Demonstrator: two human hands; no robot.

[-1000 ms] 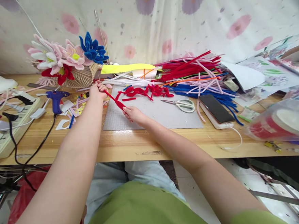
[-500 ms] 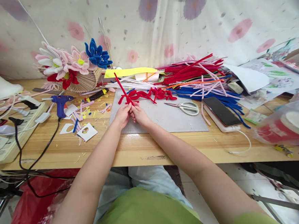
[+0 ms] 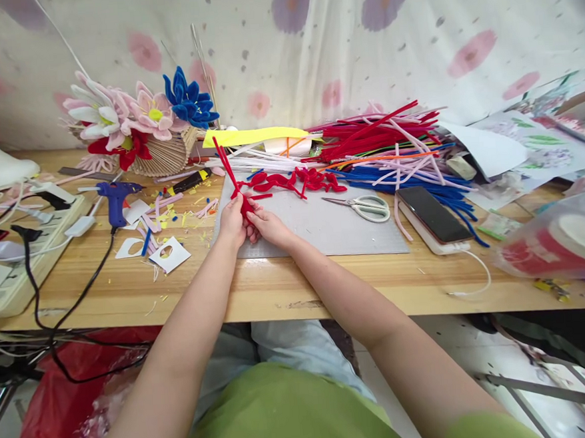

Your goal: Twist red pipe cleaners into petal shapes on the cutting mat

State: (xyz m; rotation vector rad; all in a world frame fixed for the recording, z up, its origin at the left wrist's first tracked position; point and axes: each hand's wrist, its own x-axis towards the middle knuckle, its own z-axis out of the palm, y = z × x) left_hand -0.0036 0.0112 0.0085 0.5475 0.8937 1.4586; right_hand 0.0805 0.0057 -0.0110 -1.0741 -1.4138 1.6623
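Observation:
A red pipe cleaner (image 3: pixel 223 158), bent so that two ends rise up and to the left, is pinched between both hands over the near left of a grey cutting mat (image 3: pixel 318 234). My left hand (image 3: pixel 233 221) is closed on it, and my right hand (image 3: pixel 267 226) grips its lower part from the other side. The fingertips partly cover the shape in them. Just behind the hands, a row of shaped red pipe cleaner pieces (image 3: pixel 297 180) lies on the mat. Scissors (image 3: pixel 369 207) with pale handles rest to the right.
Bundles of red pipe cleaners (image 3: pixel 377 133) and blue pipe cleaners (image 3: pixel 421 193) lie behind the mat. A phone (image 3: pixel 435 214) rests at right beside a bagged cup (image 3: pixel 565 243). To the left are a blue glue gun (image 3: pixel 117 201), a power strip (image 3: pixel 30 264) and fuzzy flowers (image 3: pixel 152 115).
The upright red strand has tilted left and now shows two ends. My left hand has turned and shifted slightly left, and the right hand's fingers lie a little lower on the piece.

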